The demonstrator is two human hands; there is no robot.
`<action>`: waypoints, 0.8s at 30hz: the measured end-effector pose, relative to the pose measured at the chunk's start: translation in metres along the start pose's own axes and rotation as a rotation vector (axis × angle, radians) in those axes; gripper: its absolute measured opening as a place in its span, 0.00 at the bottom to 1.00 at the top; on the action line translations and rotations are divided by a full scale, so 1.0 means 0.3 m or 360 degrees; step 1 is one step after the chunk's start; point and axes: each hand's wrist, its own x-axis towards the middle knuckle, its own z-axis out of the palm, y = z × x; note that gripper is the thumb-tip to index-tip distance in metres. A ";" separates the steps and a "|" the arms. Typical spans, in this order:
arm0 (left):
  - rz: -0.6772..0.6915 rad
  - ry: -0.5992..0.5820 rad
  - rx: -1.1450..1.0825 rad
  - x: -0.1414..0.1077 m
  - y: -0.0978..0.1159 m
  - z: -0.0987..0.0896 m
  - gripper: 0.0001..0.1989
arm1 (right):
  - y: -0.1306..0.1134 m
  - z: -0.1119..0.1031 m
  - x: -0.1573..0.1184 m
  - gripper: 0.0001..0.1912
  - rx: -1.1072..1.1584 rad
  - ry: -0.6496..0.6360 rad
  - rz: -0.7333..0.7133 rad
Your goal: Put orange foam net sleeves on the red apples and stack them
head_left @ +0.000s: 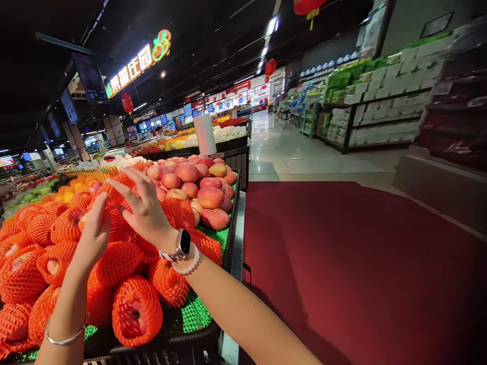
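Observation:
My left hand (94,238) is raised over a heap of fruit in orange foam net sleeves, its visible fingers stretched upward. Just beside it, my right hand (148,210) reaches in from the right with fingers spread, a watch (184,242) and a beaded bracelet (192,261) on its wrist. Behind the right fingers shows an orange foam net (120,186); whether they touch it I cannot tell. In front lies an apple-like netted fruit (136,312). Bare reddish mangoes (210,197) are piled beyond my right hand.
The black display bin (233,223) has a metal edge along its right side. A white plastic-bag roll (204,134) stands behind the mangoes. Dark red floor covering (342,263) lies to the right, with shelves of white packs (395,101) farther off. Green fruit (41,190) sits far left.

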 end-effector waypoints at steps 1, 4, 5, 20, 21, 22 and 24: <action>-0.0051 -0.0031 -0.0037 -0.007 -0.003 0.007 0.27 | -0.003 0.000 -0.001 0.24 0.0001 0.0000 0.0011; -0.0177 -0.0159 -0.0117 -0.022 0.007 0.021 0.35 | -0.015 -0.002 -0.002 0.25 0.0025 -0.0037 0.0009; -0.0192 -0.0189 -0.0111 -0.024 0.016 0.024 0.36 | -0.019 -0.004 -0.002 0.25 0.0034 -0.0064 0.0015; 0.0330 0.0131 0.0247 -0.060 -0.036 0.071 0.36 | -0.013 0.029 -0.015 0.24 0.0279 -0.0126 0.0061; 0.0381 0.0134 0.0318 -0.060 -0.038 0.072 0.36 | -0.008 0.029 -0.014 0.23 0.0278 -0.0122 0.0059; 0.0423 0.0132 0.0381 -0.058 -0.037 0.071 0.35 | 0.000 0.022 -0.010 0.23 0.0280 -0.0119 0.0046; 0.0448 0.0115 0.0472 -0.050 -0.032 0.065 0.34 | 0.025 -0.015 0.000 0.21 0.0302 -0.0040 0.0017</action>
